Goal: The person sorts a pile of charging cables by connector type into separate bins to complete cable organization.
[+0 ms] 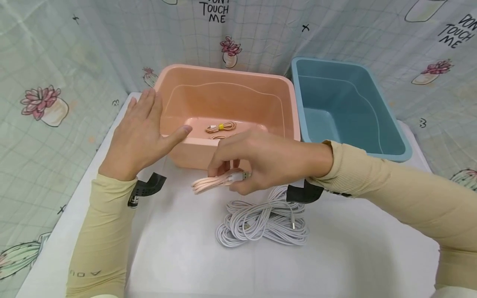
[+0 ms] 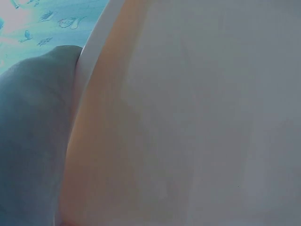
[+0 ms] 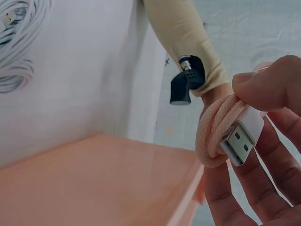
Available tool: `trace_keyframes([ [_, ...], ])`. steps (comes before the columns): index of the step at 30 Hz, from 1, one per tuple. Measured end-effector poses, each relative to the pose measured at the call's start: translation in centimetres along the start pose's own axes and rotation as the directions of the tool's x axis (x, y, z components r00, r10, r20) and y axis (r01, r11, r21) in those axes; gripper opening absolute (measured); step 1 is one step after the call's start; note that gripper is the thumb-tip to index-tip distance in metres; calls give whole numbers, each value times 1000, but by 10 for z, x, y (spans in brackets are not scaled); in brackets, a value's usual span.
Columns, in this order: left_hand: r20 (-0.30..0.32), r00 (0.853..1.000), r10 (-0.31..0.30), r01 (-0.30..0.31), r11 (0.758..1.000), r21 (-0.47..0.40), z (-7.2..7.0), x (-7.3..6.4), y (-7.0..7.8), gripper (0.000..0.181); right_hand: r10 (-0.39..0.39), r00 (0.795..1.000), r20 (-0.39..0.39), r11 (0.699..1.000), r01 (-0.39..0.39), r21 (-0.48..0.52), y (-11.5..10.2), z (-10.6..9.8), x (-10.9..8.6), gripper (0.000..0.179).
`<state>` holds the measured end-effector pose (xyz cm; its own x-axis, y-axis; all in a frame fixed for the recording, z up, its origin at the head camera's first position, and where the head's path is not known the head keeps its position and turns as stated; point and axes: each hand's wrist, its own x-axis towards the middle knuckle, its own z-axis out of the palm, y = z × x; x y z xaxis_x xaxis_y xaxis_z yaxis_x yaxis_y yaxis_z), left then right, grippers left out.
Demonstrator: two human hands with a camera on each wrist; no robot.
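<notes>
Your right hand (image 1: 257, 159) pinches a coiled peach cable (image 1: 212, 181) just before the peach bin's (image 1: 190, 154) near wall. Your left hand (image 1: 139, 130), fingers straight and gripping nothing, is at the bin's left side; white cables (image 1: 261, 221) lie before the bin.

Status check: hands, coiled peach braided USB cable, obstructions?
Right hand pinches USB cable near peach rectangular plastic bin. Left hand open at bin's left side. No stray object visibly blocking bin.
</notes>
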<state>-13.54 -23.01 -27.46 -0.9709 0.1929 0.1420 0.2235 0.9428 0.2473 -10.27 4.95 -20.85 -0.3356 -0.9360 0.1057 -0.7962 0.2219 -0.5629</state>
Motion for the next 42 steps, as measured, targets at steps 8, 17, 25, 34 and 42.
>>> trace_keyframes([
  [8, 5, 1000, 5, -5, 1000, -8, 0, 0, 0, 105, 13, 999, -50, 999, -15, -32, -2, -17, -3, 28],
  [17, 8, 1000, 8, -8, 1000, -8, 0, 0, -1, 105, 2, 988, -152, 999, -9, -44, 8, -37, -1, 27],
  [25, 15, 1000, 8, -8, 1000, -5, 0, 2, -2, 105, 86, 976, -201, 996, -83, 24, 19, -50, 0, 28],
  [34, 16, 1000, -3, 3, 1000, -2, 1, 2, -2, 104, 158, 960, -233, 987, -155, 30, 30, -64, 6, 27],
  [42, 14, 1000, 5, -5, 1000, 1, 1, 3, -3, 104, 230, 932, -280, 973, -225, 49, 43, -74, 11, 30],
])
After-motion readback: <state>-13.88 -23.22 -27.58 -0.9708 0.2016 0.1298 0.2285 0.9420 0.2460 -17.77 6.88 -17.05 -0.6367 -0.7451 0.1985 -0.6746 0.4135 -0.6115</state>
